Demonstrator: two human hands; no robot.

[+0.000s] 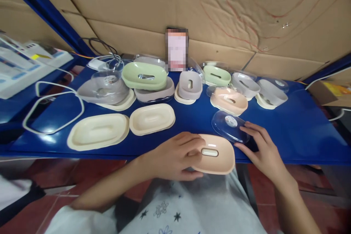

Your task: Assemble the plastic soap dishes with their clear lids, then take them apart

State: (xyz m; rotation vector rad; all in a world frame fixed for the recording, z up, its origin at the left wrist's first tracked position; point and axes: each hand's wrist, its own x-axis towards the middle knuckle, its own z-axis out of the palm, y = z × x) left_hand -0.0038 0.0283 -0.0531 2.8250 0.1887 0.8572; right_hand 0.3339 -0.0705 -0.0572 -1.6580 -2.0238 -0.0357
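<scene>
The left hand (175,155) grips a peach oval plastic soap-dish tray (215,153); the right hand (261,148) — fingers open — touches a clear oval plastic lid (229,125). Likely assembling — lid needs seating squarely.

Blue surface (296,128) bearing two cream trays (98,131) (152,118) at front left, a green dish (144,75) stacked on grey ones, a white loop of cord (52,111) at far left, and a phone (177,49) leaning against cardboard (219,3) behind.

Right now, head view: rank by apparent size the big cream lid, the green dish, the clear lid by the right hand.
1. Big cream lid
2. Green dish, though it sits farther back, so the gap is unsure
3. Clear lid, touched by the right hand
</scene>
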